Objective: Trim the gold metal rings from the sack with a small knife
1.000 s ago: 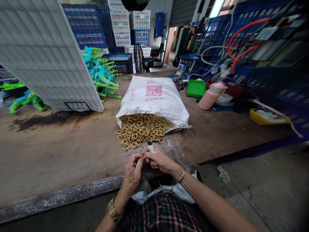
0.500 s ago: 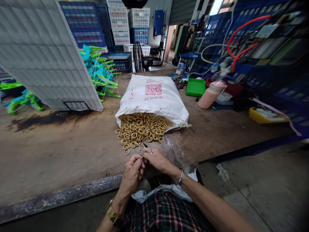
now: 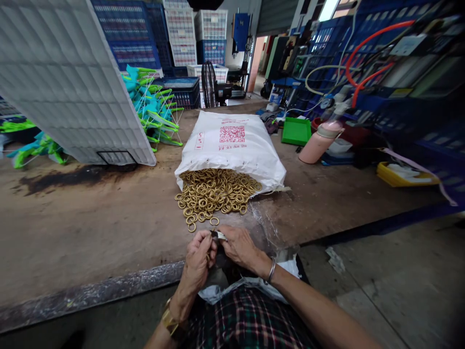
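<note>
My left hand (image 3: 197,259) is closed at the table's front edge, fingers curled round a gold-coloured ring (image 3: 208,257) that shows only in part. Close beside it, my right hand (image 3: 242,248) grips a small knife (image 3: 221,236) with a pale handle. Its dark blade points left and reaches the left fingertips; whether it touches the ring is hidden. Just beyond both hands, a heap of gold-coloured rings (image 3: 214,194) spills from the mouth of a white woven sack (image 3: 232,157) with red print. A few rings lie loose at the heap's near side.
A white ribbed panel (image 3: 80,87) stands at the left on a black wire foot. Behind it are turquoise and green plastic parts (image 3: 152,111). To the right are a green tray (image 3: 296,131), a pink bottle (image 3: 319,143) and a yellow tray (image 3: 403,175). A fan (image 3: 209,85) stands behind the table.
The knife has turned from pointing up and away to pointing left, with its blade now at my left fingertips. My right hand has shifted slightly right and down.
</note>
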The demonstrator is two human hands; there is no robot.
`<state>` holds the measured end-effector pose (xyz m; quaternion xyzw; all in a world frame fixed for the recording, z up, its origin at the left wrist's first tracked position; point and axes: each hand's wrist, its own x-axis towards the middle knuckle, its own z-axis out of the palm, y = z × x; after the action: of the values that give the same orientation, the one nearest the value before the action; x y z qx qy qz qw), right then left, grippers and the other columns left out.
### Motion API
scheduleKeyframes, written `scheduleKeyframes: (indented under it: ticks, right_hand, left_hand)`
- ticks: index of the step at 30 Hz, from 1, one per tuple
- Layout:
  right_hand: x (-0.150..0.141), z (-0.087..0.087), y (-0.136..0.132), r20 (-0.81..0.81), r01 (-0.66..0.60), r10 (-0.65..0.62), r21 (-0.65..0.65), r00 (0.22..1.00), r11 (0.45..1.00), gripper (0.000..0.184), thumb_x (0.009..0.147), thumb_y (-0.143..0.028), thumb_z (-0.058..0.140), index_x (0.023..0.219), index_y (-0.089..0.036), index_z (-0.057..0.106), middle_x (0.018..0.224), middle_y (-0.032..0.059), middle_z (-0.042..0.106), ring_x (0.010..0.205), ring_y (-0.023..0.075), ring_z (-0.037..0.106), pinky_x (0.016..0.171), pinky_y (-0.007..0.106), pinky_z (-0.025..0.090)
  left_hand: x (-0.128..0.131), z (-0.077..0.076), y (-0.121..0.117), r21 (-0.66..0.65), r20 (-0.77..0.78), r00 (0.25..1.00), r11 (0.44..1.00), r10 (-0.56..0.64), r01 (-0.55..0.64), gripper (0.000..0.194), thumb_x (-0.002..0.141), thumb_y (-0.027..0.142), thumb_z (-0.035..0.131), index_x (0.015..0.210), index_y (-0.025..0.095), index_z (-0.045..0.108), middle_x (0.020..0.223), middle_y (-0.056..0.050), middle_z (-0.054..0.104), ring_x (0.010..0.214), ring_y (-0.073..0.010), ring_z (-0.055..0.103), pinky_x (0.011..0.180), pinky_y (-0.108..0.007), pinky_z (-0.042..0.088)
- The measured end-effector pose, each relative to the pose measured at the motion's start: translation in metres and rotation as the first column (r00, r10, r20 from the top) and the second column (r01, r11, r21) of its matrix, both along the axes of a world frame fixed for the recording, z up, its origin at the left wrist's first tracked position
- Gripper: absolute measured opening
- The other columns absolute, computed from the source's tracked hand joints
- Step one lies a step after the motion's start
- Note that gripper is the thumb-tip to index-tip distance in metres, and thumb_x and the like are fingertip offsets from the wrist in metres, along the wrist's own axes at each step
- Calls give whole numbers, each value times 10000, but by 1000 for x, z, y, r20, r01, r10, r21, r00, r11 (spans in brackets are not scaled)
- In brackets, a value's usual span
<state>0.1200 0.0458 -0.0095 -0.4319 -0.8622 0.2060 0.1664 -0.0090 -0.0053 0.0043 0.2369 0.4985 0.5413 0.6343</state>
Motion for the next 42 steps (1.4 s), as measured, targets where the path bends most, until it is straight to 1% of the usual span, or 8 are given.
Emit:
scheduleKeyframes:
  ticks: [9,15,18,23,30,34,38,42]
  right_hand:
    - [-3,7,0,152,14,-3,-67,988,998,200,737,-133,423,867,-170,570,754,51,645,631,150,540,555,264,249]
    - [0,2,21,263,118,-96,-68,960,991,206,823,-179,384,937,-156,554,755,74,648,631,158,556,553,265,263]
    - [-3,1,30,294,185,-161,-55,942,981,175,841,-200,401,945,-156,534,786,78,647,673,165,571,568,260,277]
    - [-18,4,29,205,241,-234,-12,951,970,164,862,-286,446,990,-192,485,902,61,648,787,179,596,618,257,304]
    - [-25,1,27,169,227,-224,0,960,974,169,843,-295,462,991,-213,477,991,48,590,839,178,570,648,264,315]
    - [-19,-3,27,100,206,-208,23,973,978,148,842,-241,436,979,-208,482,941,40,577,800,161,547,633,255,303]
    - [-12,-4,26,-63,152,-157,-73,986,986,96,845,-209,424,896,-203,505,766,6,580,680,134,517,612,234,300]
    - [-7,2,20,-274,77,-119,-161,954,984,131,864,-231,389,817,-200,507,707,-5,542,630,120,469,603,217,320]
  left_hand:
    - [0,-6,0,3,-62,998,1000,-20,20,366,679,501,627,710,185,446,512,82,471,362,-25,345,337,-131,207]
    - [1,3,-7,72,46,990,989,-132,129,326,721,459,615,697,181,447,496,81,465,347,-23,340,331,-135,218]
    - [1,8,-7,87,144,984,992,-105,93,311,730,435,618,698,184,437,548,70,491,366,-28,360,327,-139,245]
    - [-2,2,-4,18,218,975,999,27,-32,313,707,418,646,735,162,467,700,19,569,413,-21,393,336,-135,261]
    - [-8,-3,0,-69,376,923,996,77,-55,350,621,323,714,879,174,531,625,39,555,416,-35,418,352,-139,271]
    - [-11,-1,5,-125,432,892,988,135,-89,253,621,280,711,745,139,541,667,-6,591,510,-65,514,366,-135,311]
    - [-13,-5,8,-180,408,888,972,211,-148,243,613,222,716,727,146,516,685,-12,612,548,-84,557,369,-129,335]
    - [-9,-7,7,-110,247,952,981,181,-158,308,615,326,733,727,159,499,611,43,551,474,-57,498,351,-125,320]
